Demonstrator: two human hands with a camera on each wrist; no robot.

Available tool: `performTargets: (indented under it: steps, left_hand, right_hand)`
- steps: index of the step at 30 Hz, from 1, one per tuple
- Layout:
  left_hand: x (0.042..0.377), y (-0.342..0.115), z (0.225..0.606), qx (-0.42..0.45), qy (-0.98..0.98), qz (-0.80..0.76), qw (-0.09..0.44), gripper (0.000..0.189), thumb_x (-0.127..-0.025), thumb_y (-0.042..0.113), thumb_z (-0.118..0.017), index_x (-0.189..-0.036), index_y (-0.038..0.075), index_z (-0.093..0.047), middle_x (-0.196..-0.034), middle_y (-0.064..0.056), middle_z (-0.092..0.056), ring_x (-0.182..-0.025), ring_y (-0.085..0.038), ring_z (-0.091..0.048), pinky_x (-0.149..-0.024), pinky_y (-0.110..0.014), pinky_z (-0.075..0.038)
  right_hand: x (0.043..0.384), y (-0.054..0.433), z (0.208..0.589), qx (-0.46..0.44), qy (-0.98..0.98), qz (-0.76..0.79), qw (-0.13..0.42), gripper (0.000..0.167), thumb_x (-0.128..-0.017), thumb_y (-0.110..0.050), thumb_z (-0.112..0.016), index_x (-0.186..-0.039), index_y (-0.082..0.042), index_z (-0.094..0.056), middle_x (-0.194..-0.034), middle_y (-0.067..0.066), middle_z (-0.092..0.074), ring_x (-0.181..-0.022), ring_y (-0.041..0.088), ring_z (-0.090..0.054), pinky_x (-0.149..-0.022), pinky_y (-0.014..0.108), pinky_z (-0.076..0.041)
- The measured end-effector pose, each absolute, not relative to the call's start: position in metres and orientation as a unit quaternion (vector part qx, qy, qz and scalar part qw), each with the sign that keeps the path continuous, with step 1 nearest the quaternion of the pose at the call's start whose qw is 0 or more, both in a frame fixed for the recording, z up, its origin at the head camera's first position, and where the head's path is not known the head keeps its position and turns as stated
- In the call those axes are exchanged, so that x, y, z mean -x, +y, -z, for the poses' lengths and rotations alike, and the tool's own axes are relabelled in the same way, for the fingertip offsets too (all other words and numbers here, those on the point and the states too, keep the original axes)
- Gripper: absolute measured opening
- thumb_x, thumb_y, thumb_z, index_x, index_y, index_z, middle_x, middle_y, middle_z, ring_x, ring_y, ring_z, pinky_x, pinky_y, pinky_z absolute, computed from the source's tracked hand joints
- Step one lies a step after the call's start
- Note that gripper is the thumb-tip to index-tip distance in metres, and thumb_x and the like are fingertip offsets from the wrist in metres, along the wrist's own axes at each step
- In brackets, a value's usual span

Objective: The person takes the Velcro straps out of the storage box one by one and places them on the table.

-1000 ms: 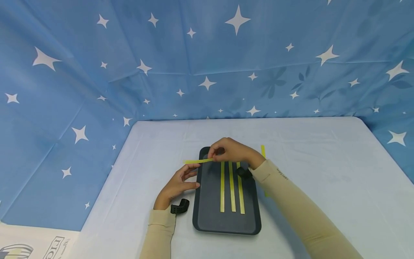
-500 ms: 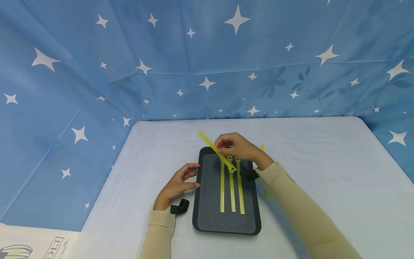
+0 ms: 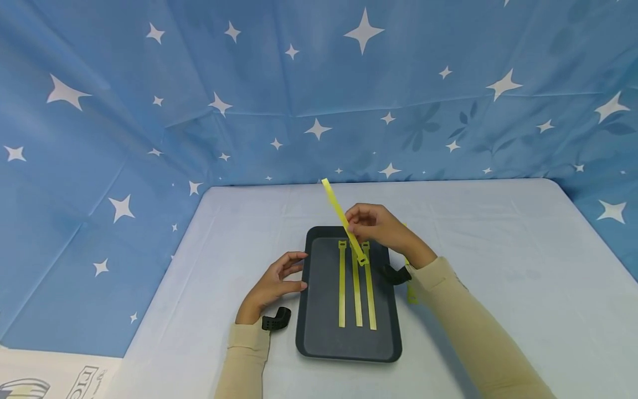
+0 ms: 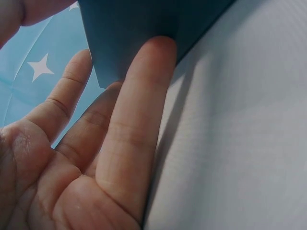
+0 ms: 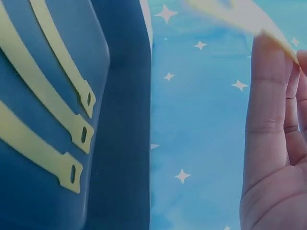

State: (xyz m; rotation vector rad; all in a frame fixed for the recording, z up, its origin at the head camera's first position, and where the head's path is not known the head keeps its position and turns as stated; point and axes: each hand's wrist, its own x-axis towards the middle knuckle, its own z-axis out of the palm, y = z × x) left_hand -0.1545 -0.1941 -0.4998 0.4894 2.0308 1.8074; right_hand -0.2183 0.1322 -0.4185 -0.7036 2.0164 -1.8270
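Note:
My right hand (image 3: 381,226) pinches a yellow slotted cable strap (image 3: 336,204) above the far end of a dark grey tray (image 3: 318,316). The strap tilts, its slotted head low over the tray and its plain tail up to the far left. In the right wrist view the held strap (image 5: 244,17) is blurred. Three like straps lie lengthwise in the tray: a left one (image 3: 341,293), a middle one (image 3: 358,305) and a right one (image 3: 372,307), heads at the far end. My left hand (image 3: 273,285) touches the tray's left side with spread fingers.
Right of the tray, another yellow strap (image 3: 411,293) lies on the white table (image 3: 498,249), partly hidden by my right arm. A blue star-patterned cloth (image 3: 319,72) hangs behind. Printed cream material (image 3: 55,371) shows at the lower left.
My right hand has moved right, swinging the held strap from nearly level, pointing left, to steeply tilted with its head over the tray. My left hand has stayed at the tray's side.

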Motion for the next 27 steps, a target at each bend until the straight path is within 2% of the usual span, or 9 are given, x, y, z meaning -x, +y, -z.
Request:
performTargets:
  steps: [6,10,19,27]
  left_hand:
    - [0.155,-0.194,0.500,-0.179,0.720,-0.644,0.188,0.075,-0.095,0.014,-0.083,-0.156,-0.007,-0.046,-0.162,-0.029,-0.045,-0.146,-0.048,-0.048,-0.119,-0.061,-0.038]
    - [0.154,-0.194,0.500,-0.180,0.720,-0.643,0.188,0.075,-0.095,0.014,-0.083,-0.156,-0.007,-0.046,-0.163,-0.029,-0.045,-0.146,-0.048,-0.047,-0.119,-0.061,-0.037]
    - [0.154,-0.194,0.500,-0.176,0.723,-0.642,0.186,0.073,-0.094,0.012,-0.082,-0.156,-0.006,-0.047,-0.163,-0.028,-0.044,-0.147,-0.048,-0.047,-0.119,-0.063,-0.036]
    - [0.153,-0.194,0.500,-0.172,0.721,-0.644,0.189,0.073,-0.094,0.012,-0.083,-0.156,-0.006,-0.047,-0.163,-0.027,-0.044,-0.147,-0.047,-0.047,-0.120,-0.062,-0.036]
  right_hand:
    - [0.213,0.143,0.422,0.228,0.714,0.645,0.151,0.016,-0.106,0.000,-0.062,-0.120,0.008,-0.063,-0.099,0.006,-0.068,-0.081,0.018,-0.067,-0.075,0.035,-0.061]
    - [0.210,0.151,0.425,0.216,0.724,0.640,0.138,0.019,-0.106,-0.001,-0.062,-0.121,0.010,-0.062,-0.099,0.004,-0.068,-0.080,0.017,-0.067,-0.077,0.038,-0.062]
    - [0.203,0.170,0.428,0.185,0.728,0.649,0.123,0.023,-0.108,-0.005,-0.062,-0.124,0.010,-0.060,-0.097,0.007,-0.067,-0.080,0.019,-0.066,-0.077,0.034,-0.062]
    - [0.198,0.183,0.432,0.159,0.725,0.659,0.120,0.024,-0.108,-0.005,-0.061,-0.128,0.009,-0.057,-0.097,0.006,-0.065,-0.082,0.017,-0.064,-0.076,0.036,-0.063]
